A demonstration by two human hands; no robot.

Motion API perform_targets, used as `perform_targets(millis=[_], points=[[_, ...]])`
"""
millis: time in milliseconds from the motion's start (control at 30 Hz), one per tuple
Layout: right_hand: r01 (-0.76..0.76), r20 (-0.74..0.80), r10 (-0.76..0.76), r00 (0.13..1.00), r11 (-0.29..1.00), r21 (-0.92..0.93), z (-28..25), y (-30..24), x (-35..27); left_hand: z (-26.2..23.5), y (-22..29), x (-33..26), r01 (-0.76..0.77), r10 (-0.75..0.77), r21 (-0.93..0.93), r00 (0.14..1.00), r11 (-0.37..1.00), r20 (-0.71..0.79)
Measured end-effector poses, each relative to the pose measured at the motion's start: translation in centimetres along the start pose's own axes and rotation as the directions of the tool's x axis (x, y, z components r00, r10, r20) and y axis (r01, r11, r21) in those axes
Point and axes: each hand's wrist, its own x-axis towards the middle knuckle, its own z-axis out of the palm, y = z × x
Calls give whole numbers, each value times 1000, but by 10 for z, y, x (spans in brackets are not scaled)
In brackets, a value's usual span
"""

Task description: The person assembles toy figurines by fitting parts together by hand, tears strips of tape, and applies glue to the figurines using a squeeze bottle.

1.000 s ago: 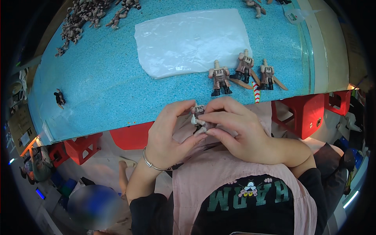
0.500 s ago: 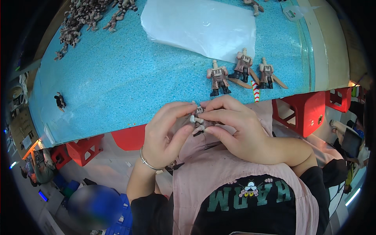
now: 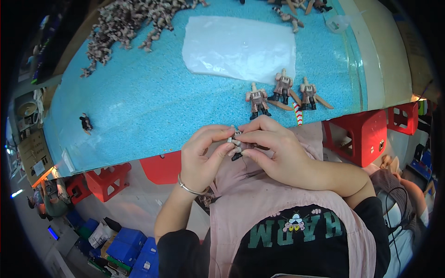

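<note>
Both hands meet just below the near edge of the counter (image 3: pixel 139 106), over the person's pink apron: the left hand (image 3: pixel 200 155) and the right hand (image 3: pixel 273 150) pinch one small toy figure (image 3: pixel 236 144) between their fingertips, thumbs and forefingers closed on it from either side. Most of the figure is hidden by the fingers; only pale limbs and a dark foot show. A thin metal bangle (image 3: pixel 191 187) circles the left wrist.

On the blue, speckled counter, near its front edge and just beyond the hands, three finished figures (image 3: pixel 280 92) stand in a row, brown-bodied with dark legs. Behind them lies a flat, clear plastic bag (image 3: pixel 238 48), roughly rectangular. A heap of loose figures (image 3: pixel 125 23) spreads across the far left corner, and one dark piece (image 3: pixel 85 123) lies alone near the left edge. A few more figures lie at the far edge.

Below the counter stand red plastic stools (image 3: pixel 359 134); blue crates (image 3: pixel 125 241) sit on the floor at lower left, and a flat brown cardboard box (image 3: pixel 32 150) with a pale rectangular label stands by the counter's left end.
</note>
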Motion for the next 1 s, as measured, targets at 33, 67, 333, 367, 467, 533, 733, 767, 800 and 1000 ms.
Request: perform_targets(millis=[33,67,333,367,467,533,733,767,800,1000], points=[[25,15,-25,1000,1000,0,-1,-1,0,0,0,-2,-18,18,8,1000,1000,-1],[43,7,-43,999,999,-6,2,-3,0,0,1,-5,-99,93,-74,992,992,-80],[-369,374,106,921,540,757,-9,-17,-17,22,25,-37,-381,327,-123,889,916,-320],[-342,350,106,931,595,728,-11,-26,-17,24,29,-41,-367,315,-108,890,924,-330],[-174,226,14,974,685,707,-4,-13,-31,15,26,-40,-372,331,-173,916,912,-224],[-166,230,2,973,699,696,-6,-12,-37,19,38,-29,-246,228,-289,969,925,-98],[-144,195,15,981,732,666,-16,-5,-44,28,50,-20,77,73,-564,968,822,239],[-141,187,20,982,734,664,-16,-2,-44,29,51,-19,81,63,-544,969,835,240],[-129,176,14,984,738,663,-18,0,-41,30,52,-17,82,55,-524,969,848,241],[-35,53,7,999,830,556,-17,1,-40,47,69,-18,-73,97,-410,995,909,37]])
